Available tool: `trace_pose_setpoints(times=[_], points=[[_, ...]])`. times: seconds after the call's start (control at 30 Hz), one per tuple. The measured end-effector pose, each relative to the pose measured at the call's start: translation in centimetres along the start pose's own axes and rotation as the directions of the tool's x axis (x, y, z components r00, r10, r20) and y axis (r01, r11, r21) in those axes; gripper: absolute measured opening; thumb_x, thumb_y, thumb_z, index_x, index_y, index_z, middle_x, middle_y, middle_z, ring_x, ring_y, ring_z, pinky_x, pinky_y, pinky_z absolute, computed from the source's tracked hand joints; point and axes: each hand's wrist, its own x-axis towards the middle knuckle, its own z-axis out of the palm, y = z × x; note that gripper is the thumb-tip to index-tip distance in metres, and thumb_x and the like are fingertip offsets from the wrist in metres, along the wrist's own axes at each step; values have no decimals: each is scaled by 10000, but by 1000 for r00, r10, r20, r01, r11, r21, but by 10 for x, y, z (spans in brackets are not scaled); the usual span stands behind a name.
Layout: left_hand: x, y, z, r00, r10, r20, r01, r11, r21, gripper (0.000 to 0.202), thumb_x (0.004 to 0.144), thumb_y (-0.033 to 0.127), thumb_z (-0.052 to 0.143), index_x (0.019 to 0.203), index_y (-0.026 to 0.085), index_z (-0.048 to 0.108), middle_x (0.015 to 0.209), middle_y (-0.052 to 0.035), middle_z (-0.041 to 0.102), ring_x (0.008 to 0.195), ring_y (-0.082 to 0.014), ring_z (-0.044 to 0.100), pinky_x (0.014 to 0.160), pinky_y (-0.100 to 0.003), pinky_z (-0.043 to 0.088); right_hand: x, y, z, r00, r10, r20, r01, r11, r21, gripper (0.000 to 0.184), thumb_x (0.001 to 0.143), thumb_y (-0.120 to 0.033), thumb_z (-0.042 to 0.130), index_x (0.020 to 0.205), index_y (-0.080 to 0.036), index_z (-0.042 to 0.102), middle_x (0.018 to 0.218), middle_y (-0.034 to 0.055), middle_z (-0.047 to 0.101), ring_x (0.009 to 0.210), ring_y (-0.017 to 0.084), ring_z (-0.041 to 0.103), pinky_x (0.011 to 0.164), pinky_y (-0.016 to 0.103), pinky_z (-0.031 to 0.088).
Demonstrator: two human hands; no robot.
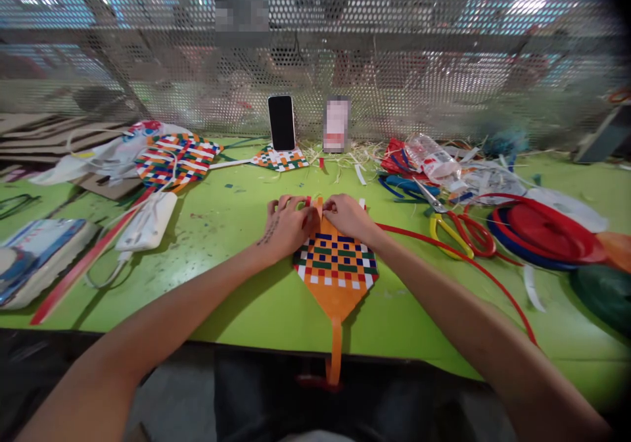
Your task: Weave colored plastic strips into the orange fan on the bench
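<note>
No wording can be read with certainty across the green worktop [221,304]. A dark line of script-like marks [268,230] runs along the wrist below the person's left hand [290,225], too small to make out. Print on the blue-and-white packet [49,241] at far left is blurred, as are the red markings on the clear plastic bottle [431,156] and the red-and-blue print on the white bag [155,128]. Pixelation covers the pale phone screen [336,123].

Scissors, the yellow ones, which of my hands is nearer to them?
Right. Your right hand is at the far end of the weave, left of the scissors; your left hand is there too, but farther left.
</note>
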Motion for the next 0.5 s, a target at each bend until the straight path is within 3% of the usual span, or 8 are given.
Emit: trace_pose_setpoints(times=[0.33,0.5], points=[[4,-2,0,997,-37,62,43,994,-100,325,1062,427,586,1315,334,767,1459,-69,696,1358,-348,525,1082,-544,380,0,-3,-3,996,76,47,-80,993,88,151,1007,-202,624,985,-159,767,1044,91,790,899,189,682,717,270,433],[5,-2,-1,996,-47,81,55,993,-104,285,1055,424,596,1234,337,800,1452,-63,699,1367,-350,527,1080,-542,385,-1,-5,-8,994,84,73,-89,994,65,201,1035,-194,579,959,-163,762,1029,94,790,918,196,690,719,272,428]])
